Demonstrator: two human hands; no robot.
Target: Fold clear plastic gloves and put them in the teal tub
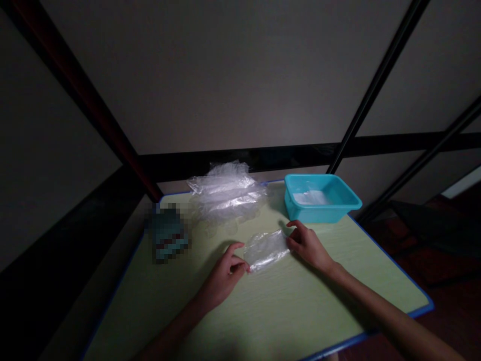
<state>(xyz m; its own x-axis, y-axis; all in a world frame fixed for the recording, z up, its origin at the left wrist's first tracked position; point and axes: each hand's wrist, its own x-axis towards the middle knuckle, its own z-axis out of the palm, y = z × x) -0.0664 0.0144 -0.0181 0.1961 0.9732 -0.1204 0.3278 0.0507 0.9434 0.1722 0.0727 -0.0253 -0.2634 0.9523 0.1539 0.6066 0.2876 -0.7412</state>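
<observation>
A clear plastic bag (267, 249), flat and folded into a rough rectangle, lies on the pale green table between my hands. My left hand (221, 278) pinches its lower left corner between thumb and fingers, the index finger reaching out above the edge. At the opposite side, my right hand (308, 246) has its thumb and fingers closed on the right edge, with one finger raised. Beyond them spreads a loose pile of crinkled clear plastic bags (229, 193). A turquoise plastic basin (317, 214) stands past my right hand, with folded whitish plastic (311, 197) inside.
The table (285, 311) has a blue edge and stands against light panels (240, 75) with dark strips. A pixelated, blurred-out object (169, 234) lies at the table's left side. Dark furniture (432, 230) shows at the far right.
</observation>
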